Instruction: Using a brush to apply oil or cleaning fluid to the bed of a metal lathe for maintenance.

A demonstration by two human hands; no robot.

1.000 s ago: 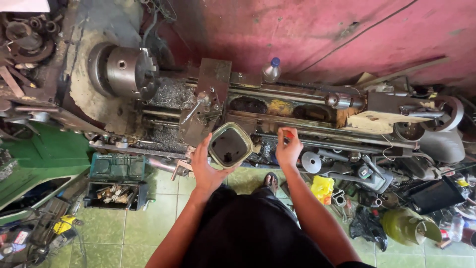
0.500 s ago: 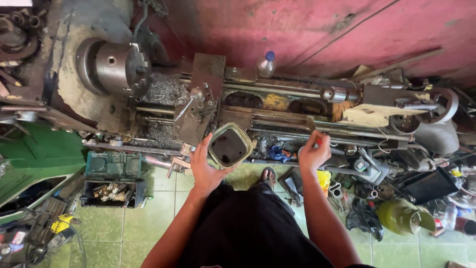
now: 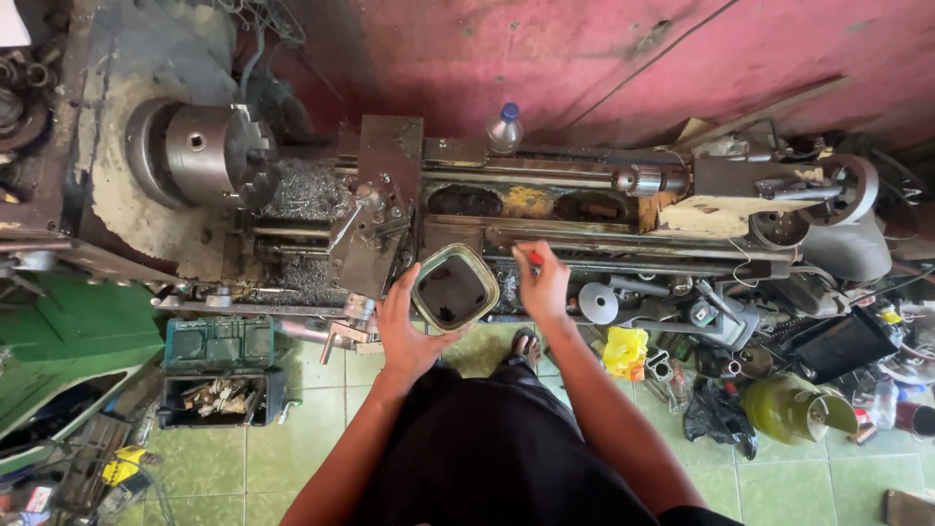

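I stand at a metal lathe and look straight down. My left hand grips the side of a square-mouthed, open metal can with a dark inside, held at the lathe's front edge. My right hand is just right of the can, fingers closed around a small red-tipped object over the lathe bed. The chuck sits at the left, with metal shavings beside the tool carriage.
A plastic bottle stands on the lathe's back rail against the red wall. An open green toolbox lies on the tiled floor at left. Parts, a yellow bag and a green-yellow jug clutter the floor at right.
My right hand moved right and down to the cluttered shelf, then came back left toward the can, now holding a small red-tipped object. My left hand kept hold of the can.
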